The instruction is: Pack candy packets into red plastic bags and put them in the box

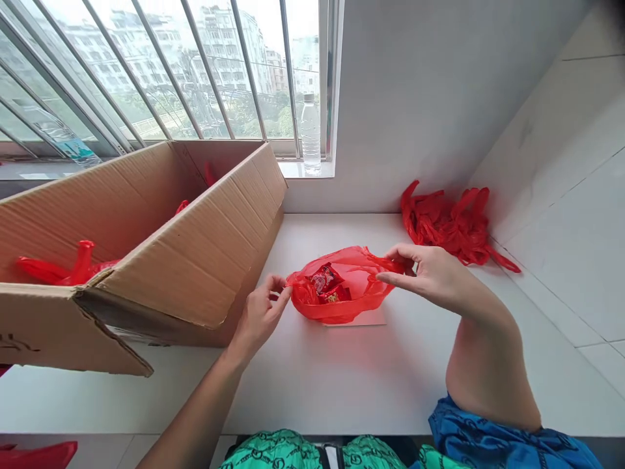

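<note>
A thin red plastic bag (361,296) is spread open above the white tabletop, near its middle. Inside it lie small shiny red packets (328,281), at the bag's left side. My left hand (261,309) pinches the bag's left edge between thumb and fingers. On the opposite side, my right hand (422,273) has the bag's right edge, with the thumb below and the fingers curled above. Part of a flat, pale card (364,319) shows beneath the bag.
An open cardboard box (195,260) holding red bags (81,266) stands at the left. Crumpled red bags (452,225) lie at the back right by the wall. A clear bottle (310,135) stands on the sill of the barred window. White tabletop (312,391) extends toward me.
</note>
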{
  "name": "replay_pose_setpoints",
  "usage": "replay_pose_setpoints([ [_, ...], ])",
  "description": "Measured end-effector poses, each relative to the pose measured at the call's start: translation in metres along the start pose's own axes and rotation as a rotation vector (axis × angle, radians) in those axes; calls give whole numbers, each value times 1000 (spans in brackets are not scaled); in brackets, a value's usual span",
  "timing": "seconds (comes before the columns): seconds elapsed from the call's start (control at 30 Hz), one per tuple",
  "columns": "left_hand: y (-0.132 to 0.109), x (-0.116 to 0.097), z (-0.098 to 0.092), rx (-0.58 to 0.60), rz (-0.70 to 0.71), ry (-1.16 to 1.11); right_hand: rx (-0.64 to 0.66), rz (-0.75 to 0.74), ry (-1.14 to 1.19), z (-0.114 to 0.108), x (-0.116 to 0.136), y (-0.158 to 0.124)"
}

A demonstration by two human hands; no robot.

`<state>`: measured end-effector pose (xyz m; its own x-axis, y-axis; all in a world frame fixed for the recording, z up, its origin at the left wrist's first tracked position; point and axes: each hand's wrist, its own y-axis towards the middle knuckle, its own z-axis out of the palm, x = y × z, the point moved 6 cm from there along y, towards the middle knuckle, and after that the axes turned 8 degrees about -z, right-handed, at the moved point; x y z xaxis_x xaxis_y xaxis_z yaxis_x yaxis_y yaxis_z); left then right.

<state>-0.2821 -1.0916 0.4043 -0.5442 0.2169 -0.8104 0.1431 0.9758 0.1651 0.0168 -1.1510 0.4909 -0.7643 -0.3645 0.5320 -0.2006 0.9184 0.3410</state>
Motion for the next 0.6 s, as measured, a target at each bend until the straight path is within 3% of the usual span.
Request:
replay_pose_setpoints([
  [0.07, 5, -17, -1, -40, 44, -323, 20, -3, 21, 0, 1, 5],
  [0.13, 16, -33, 2, -29, 41, -592, -77, -29, 91, -3, 2, 12],
  [0.3, 61, -67, 11, -24, -30, -1053, -668, -153, 376, -28, -3, 18],
  [0.37, 79, -74, 11, -48, -53, -1173, -790, -197, 558, -31, -11, 19],
  [0.5, 97, -83, 6, 17, -56, -1216, -813, -179, 1020, -19, -29, 32],
  [0.6, 91, -91, -4, 152, 36, -967, -824, -190, 1157, -8, -31, 41],
])
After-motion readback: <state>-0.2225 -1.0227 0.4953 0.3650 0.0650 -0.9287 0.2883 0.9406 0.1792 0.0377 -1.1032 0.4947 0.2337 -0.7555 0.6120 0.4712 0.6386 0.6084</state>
